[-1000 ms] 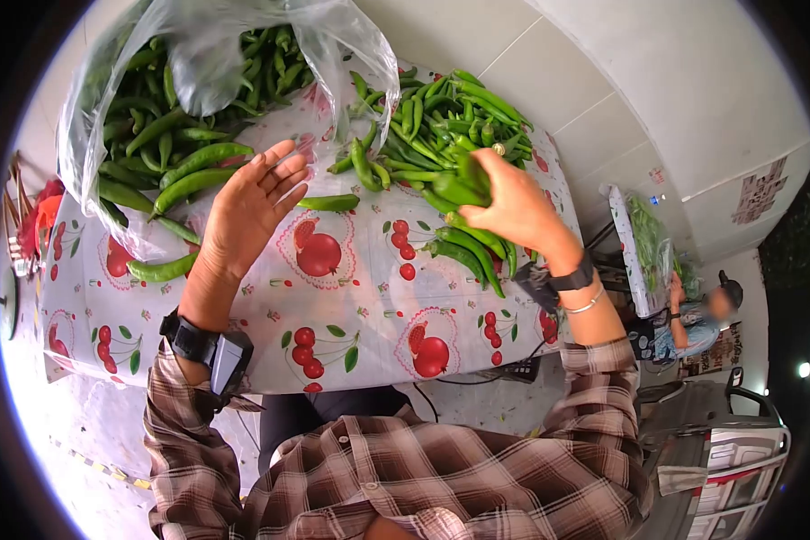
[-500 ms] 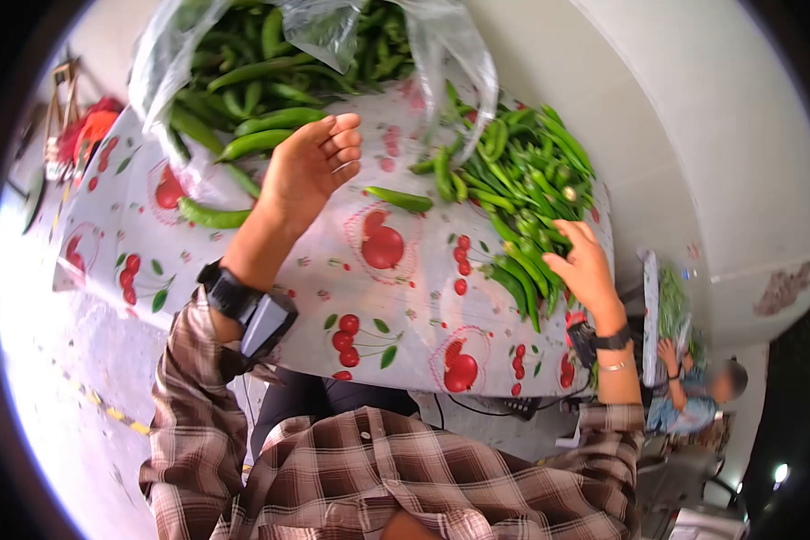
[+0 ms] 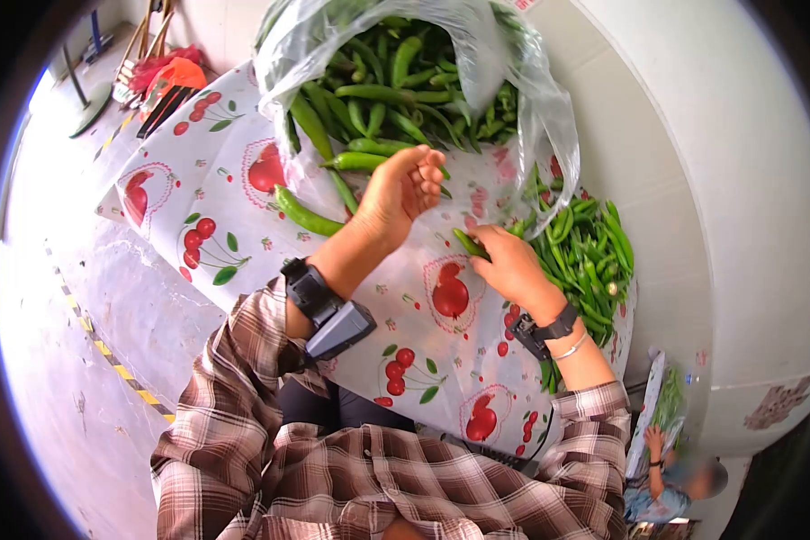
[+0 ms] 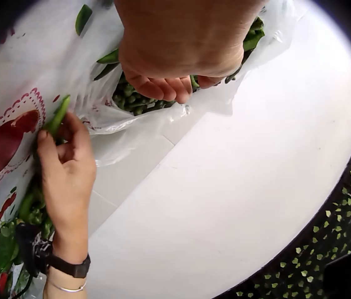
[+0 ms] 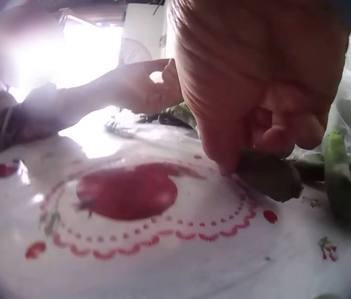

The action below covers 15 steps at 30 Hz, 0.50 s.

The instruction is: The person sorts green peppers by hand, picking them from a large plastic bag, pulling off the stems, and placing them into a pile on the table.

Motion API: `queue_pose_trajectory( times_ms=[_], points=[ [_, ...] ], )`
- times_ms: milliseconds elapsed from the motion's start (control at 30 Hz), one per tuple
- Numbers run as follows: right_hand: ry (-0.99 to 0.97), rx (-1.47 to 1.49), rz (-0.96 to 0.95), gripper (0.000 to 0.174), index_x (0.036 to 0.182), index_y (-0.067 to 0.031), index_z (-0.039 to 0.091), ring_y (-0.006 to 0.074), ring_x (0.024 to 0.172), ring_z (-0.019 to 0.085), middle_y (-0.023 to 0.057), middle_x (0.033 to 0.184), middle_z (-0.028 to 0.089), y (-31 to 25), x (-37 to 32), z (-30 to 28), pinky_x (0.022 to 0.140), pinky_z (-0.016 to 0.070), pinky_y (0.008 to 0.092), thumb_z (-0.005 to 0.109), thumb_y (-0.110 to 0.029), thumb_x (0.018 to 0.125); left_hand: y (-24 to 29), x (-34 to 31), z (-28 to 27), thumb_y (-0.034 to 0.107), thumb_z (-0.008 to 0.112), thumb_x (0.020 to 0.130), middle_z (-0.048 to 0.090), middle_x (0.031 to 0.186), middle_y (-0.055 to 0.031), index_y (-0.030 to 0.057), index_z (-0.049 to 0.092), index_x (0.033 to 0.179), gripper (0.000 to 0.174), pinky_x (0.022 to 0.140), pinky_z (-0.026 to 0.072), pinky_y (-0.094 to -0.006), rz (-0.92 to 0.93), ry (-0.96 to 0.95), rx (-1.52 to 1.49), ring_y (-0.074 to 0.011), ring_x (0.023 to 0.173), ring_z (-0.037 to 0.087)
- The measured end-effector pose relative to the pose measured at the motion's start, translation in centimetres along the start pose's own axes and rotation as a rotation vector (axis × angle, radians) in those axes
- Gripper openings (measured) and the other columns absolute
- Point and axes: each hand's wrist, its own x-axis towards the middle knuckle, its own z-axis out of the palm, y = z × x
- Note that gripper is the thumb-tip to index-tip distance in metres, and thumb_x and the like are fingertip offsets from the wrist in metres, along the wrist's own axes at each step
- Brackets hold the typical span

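Observation:
My right hand (image 3: 513,268) pinches one green pepper (image 3: 470,243) at the middle of the table; the left wrist view shows that pepper (image 4: 57,116) between thumb and fingers. Close by, my left hand (image 3: 396,198) hangs over the cloth with its fingers loosely bent and nothing in them. Just beyond it a clear plastic bag (image 3: 549,135) lies with its mouth toward me, full of green peppers (image 3: 378,94). A long pepper (image 3: 306,214) lies on the cloth left of my left wrist. To the right of the bag spreads a loose pile of peppers (image 3: 585,261).
The table has a white cloth (image 3: 171,180) printed with fruit. A pale wall (image 3: 729,180) runs along the right. Beyond the table's left side lie an orange and red bundle (image 3: 175,76) and a striped floor line (image 3: 108,351). Another person (image 3: 670,490) is at the lower right.
My right hand has left the pile, where it released a bunch of peppers, and moved left to the single pepper. The view has shifted, and my left hand remains empty.

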Motion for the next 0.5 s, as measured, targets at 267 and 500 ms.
queue_pose_trajectory(
  times_ms=[267,500],
  points=[
    [0.124,0.704,0.297,0.021,0.105,0.0039,0.057,0.0054,0.076,0.057,0.0013,0.088,0.063,2.5,-1.6,-7.1,0.066,0.045,0.0207,0.063,-0.002,0.086,-0.4,-0.4,0.7,0.026,0.055,0.093,0.062,0.073,0.0054,0.0078,0.063,0.092,0.02,0.064,0.0468,-0.0208,-0.043,0.04,0.028,-0.0059,0.066,0.058],
    [0.163,0.266,0.357,0.031,0.104,-0.001,0.059,0.0195,0.08,0.063,0.0104,0.089,0.066,5.6,-1.9,-2.9,0.071,0.049,0.0324,0.07,-0.017,0.08,-0.5,-0.8,1.2,0.024,0.055,0.092,0.061,0.073,0.0061,0.0082,0.063,0.093,0.018,0.062,0.0453,-0.0214,-0.063,0.064,0.082,-0.0063,0.065,0.056]
  ],
)
